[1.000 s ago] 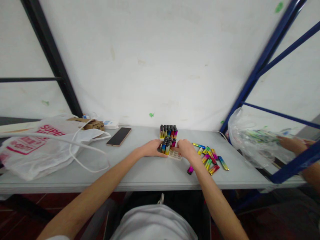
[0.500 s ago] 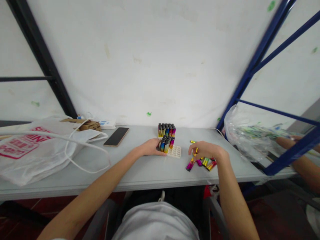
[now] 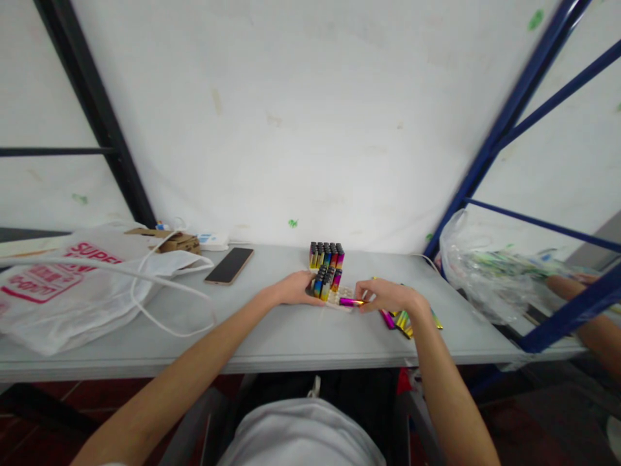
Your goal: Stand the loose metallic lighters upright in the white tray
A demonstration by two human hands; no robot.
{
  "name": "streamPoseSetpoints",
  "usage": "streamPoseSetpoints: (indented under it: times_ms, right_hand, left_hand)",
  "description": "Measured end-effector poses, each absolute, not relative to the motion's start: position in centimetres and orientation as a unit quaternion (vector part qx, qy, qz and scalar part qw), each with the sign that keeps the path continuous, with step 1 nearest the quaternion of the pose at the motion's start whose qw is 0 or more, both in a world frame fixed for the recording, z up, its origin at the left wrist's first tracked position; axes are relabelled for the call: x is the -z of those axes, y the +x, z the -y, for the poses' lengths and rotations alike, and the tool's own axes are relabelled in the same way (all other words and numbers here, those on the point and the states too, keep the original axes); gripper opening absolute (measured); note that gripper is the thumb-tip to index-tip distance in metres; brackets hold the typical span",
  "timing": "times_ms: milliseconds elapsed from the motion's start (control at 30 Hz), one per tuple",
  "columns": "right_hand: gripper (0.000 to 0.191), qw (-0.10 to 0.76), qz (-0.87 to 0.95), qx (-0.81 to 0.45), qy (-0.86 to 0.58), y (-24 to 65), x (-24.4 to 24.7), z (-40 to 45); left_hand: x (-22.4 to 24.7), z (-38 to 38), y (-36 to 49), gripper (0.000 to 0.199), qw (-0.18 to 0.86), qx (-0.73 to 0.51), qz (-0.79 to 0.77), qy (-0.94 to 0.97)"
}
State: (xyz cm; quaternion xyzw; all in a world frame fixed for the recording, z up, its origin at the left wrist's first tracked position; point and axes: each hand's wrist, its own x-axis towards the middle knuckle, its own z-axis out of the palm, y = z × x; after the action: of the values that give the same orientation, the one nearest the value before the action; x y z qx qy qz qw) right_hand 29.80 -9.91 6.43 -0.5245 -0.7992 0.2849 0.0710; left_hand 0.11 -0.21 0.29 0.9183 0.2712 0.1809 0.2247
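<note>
Lighter tray (image 3: pixel 334 298) is being steadied on the desk (image 3: pixel 291 330), filled end cupped by the half-open left hand (image 3: pixel 294 288). Magenta-gold lighter (image 3: pixel 349 301) is being pinched near-flat at the bare cells by the right hand (image 3: pixel 388 294), fingertips closed. Tray is being judged part-filled; loose lighters (image 3: pixel 402 321) are being partly hidden, right; packed block (image 3: pixel 326 255) is being seen behind.

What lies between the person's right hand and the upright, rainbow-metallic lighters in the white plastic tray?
The head view shows a shiny purple-and-gold lighter, held by the right hand, and empty sockets of the tray.
</note>
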Motion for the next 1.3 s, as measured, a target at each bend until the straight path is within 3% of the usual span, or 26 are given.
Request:
streamPoseSetpoints:
  times_ms: [167,333,600,900,1300]
  right_hand:
    - [0.033,0.149,0.782,-0.411,-0.445,28.9,-8.0,10.8]
    - [0.051,0.230,0.786,-0.399,-0.412,28.1,-8.3,10.1]
    - [0.038,0.274,0.724,-0.537,-0.336,28.0,-6.6,8.6]
    - [0.032,0.356,0.671,-0.552,-0.344,25.9,-4.5,7.4]
    - [0.062,0.329,0.694,-0.523,-0.370,25.9,-4.8,7.6]
  left_hand:
    - [-0.4,0.2,0.1,0.063,0.235,-0.176,-0.269,0.917]
    - [-0.1,0.0,0.1,0.067,0.219,-0.176,-0.268,0.922]
    - [-0.3,0.2,0.0,0.066,0.223,-0.177,-0.272,0.919]
    - [-0.4,0.3,0.1,0.061,0.216,-0.168,-0.280,0.920]
    - [-0.2,0.0,0.1,0.062,0.215,-0.178,-0.261,0.924]
